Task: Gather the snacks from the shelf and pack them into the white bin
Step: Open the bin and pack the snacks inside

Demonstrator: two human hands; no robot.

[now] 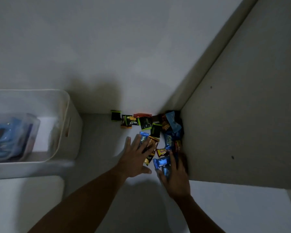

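Several small snack packets (145, 122) lie scattered in the shelf's back right corner, in black-green, orange, brown and blue wrappers. My left hand (135, 155) lies flat with straight, spread fingers over a blue packet (143, 137) and a brown packet (152, 145). My right hand (175, 175) curls around blue packets (161, 163) near the right wall; its thumb side touches them. The white bin (62, 132) stands on the shelf to the left, with clear and blue bags (10, 137) inside.
The white shelf floor (99, 135) runs between the bin and the snacks. A grey side wall (242, 115) closes the right side, and the white back wall (107, 56) rises behind. A white ledge (233, 207) lies at the lower right.
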